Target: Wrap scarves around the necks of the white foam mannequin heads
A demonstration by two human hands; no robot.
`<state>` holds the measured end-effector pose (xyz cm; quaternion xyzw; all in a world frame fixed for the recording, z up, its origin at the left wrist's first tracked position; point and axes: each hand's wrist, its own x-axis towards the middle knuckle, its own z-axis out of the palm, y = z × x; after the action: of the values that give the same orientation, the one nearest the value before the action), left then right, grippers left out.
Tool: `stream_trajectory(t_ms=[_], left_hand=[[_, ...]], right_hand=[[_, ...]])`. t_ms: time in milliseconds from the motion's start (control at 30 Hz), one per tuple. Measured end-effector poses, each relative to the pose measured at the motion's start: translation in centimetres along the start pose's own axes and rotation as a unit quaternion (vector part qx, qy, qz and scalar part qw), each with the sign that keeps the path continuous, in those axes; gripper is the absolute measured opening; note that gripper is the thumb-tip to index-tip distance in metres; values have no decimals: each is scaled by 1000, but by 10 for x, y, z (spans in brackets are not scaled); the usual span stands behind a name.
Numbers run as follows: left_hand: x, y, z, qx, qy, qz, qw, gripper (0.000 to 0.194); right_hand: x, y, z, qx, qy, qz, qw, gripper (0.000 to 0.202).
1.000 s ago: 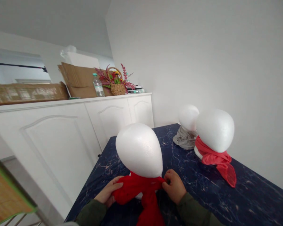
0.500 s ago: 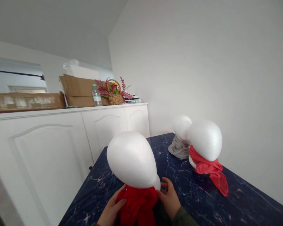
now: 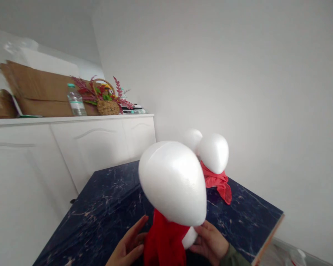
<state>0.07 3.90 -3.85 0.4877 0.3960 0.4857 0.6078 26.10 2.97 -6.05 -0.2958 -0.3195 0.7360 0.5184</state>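
Note:
A white foam mannequin head with a red scarf around its neck rises in front of me, lifted off the dark blue marble table. My right hand grips the head's white base from the right. My left hand lies against the scarf's left side, fingers stretched out. Behind it stand two more foam heads: one wears a coral scarf, the other is mostly hidden.
A white cabinet runs along the left, with cardboard boxes, a water bottle and a flower basket on top. The table's right edge is close. A plain white wall fills the right side.
The foam head with the red scarf has been lifted and carried to the right. My view swung right, so the table's right edge now shows. The grey-scarfed head is now mostly covered.

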Motion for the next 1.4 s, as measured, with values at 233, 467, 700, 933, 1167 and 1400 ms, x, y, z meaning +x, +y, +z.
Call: stream_trajectory(t_ms=[233, 467, 700, 933, 1167, 1400], left_hand=[[4, -9, 1, 56, 40, -11, 998, 53], [6, -10, 1, 76, 23, -15, 997, 49], [12, -22, -12, 75, -19, -26, 997, 51], [10, -27, -15, 105, -70, -10, 992, 47], [8, -24, -10, 106, -68, -9, 992, 44], [14, -20, 15, 109, -61, 9, 992, 30]], right_hand=[[-68, -75, -94, -31, 219, -105, 970, 43], [-90, -113, -171, -143, 328, -138, 924, 49], [-91, -124, -188, -348, 431, -65, 830, 43], [-93, -130, -203, -616, 508, -23, 601, 67], [-103, -130, -158, -708, 472, -12, 526, 24], [-105, -131, 40, -736, -153, -173, 636, 23]])
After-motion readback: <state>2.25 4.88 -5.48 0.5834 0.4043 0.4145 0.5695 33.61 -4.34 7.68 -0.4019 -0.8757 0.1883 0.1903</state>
